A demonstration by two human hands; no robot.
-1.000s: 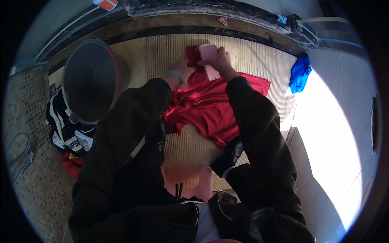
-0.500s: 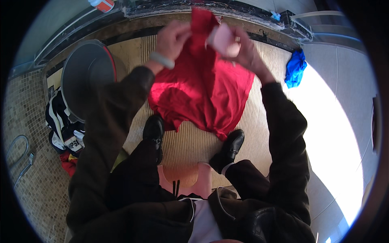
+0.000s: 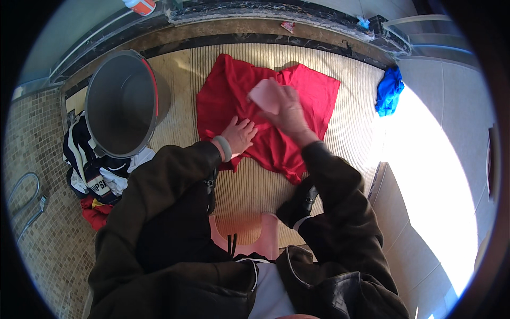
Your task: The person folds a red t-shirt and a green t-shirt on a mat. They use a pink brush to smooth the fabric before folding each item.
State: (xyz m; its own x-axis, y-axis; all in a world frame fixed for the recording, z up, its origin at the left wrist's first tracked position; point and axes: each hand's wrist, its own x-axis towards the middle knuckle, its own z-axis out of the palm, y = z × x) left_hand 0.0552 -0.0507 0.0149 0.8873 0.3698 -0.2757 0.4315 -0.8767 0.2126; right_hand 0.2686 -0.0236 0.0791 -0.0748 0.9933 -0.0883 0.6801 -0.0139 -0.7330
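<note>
A red garment (image 3: 313,103) lies spread, with some folds, on the ribbed beige floor in front of my shoes. My left hand (image 3: 239,135) rests on its lower left part, palm down with the fingers spread. Over the garment's middle, my right hand (image 3: 289,114) grips a pale pink block (image 3: 264,96). Blur and the hand's cover keep me from telling whether this is a soap bar or a brush. Whether the block touches the fabric is also unclear.
At the left stands a grey bucket (image 3: 119,106) with a red strip, beside heaped clothes (image 3: 98,175). A blue cloth (image 3: 389,91) lies at the right. A pink stool (image 3: 265,234) shows below me. Along the far ledge are a small wrapper (image 3: 288,26) and a white-and-red bottle (image 3: 141,6).
The garment's raised far end has come down onto the floor. My left hand let go of it and moved nearer, flattening out. My right hand brought the pink block down and nearer.
</note>
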